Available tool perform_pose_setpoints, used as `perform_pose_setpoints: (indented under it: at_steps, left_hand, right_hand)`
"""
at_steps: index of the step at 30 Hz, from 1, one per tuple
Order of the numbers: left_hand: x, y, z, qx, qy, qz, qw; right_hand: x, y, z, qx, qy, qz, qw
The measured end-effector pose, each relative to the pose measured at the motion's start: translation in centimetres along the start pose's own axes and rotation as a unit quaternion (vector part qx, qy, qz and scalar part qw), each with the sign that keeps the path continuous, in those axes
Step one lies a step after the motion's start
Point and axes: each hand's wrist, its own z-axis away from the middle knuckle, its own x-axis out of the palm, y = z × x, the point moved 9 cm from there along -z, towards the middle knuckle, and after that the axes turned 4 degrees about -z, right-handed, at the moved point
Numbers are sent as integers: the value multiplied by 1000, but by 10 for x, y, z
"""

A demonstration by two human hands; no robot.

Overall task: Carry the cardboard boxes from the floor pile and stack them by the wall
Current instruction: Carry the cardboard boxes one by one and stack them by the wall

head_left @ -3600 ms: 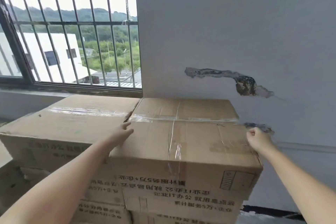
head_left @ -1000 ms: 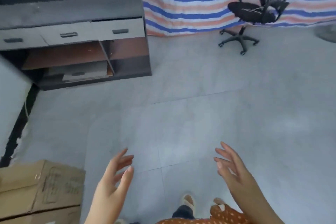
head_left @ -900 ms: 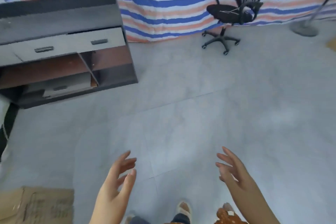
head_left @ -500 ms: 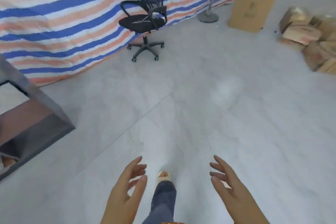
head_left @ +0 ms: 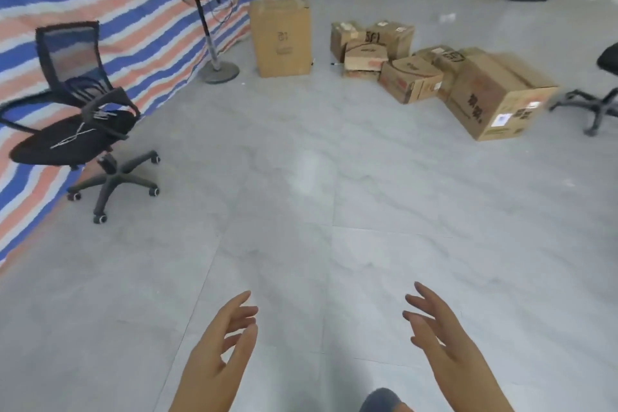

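Left hand (head_left: 219,356) and right hand (head_left: 444,349): grip released, empty. Cardboard boxes (head_left: 414,70) piled on far floor (head_left: 301,211). Risk: tripping on office chair (head_left: 80,130) base; overloading with large box (head_left: 498,100).

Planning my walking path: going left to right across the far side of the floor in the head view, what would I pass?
Black mesh office chair → standing fan on a round base → tall upright cardboard box → pile of smaller cardboard boxes → large cardboard box.

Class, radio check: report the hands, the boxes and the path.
Left hand open, empty. Right hand open, empty. Boxes piled on floor ahead, none picked up. Path clear; office chair off left.
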Motion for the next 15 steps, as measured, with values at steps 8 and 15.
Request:
perform_pose_setpoints:
  at_steps: [8, 15]
  left_hand:
    - [80, 44, -128, 34, -50, -17, 998]
    - [177, 111, -254, 33, -41, -1, 999]
  right_hand:
    - [-54, 3, -112, 39, 85, -20, 995]
    - [-135, -43, -263, 2, 97, -16, 995]
